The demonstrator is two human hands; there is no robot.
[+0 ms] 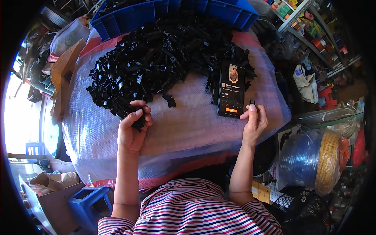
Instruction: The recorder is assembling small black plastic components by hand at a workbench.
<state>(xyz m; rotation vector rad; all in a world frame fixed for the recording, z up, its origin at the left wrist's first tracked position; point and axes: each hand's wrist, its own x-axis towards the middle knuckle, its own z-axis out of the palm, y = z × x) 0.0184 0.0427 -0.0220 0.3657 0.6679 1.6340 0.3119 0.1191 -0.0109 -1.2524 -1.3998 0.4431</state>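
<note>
The left fingers grip black pieces beside the heap; the right fingers pinch one small piece. It seems a handling step; the next move probably calls for steady pinch.

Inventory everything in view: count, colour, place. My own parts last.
Black pieces: too many to count, black, heaped on the sheet
Woven sheet: one, whitish with red bands, under the heap
Phone: one, black, at the heap's right front
Bins: two, blue, beyond the heap
Blue stool: one, blue, lower left
Coils: two, clear bluish and yellow, right
Other clutter: uncountable, mixed colours, all around
Striped shirt: one; red, white, navy; bottom
Left hand: one, bare, gripping black pieces before the heap
Right hand: one, bare, pinching a black piece near the phone
</note>
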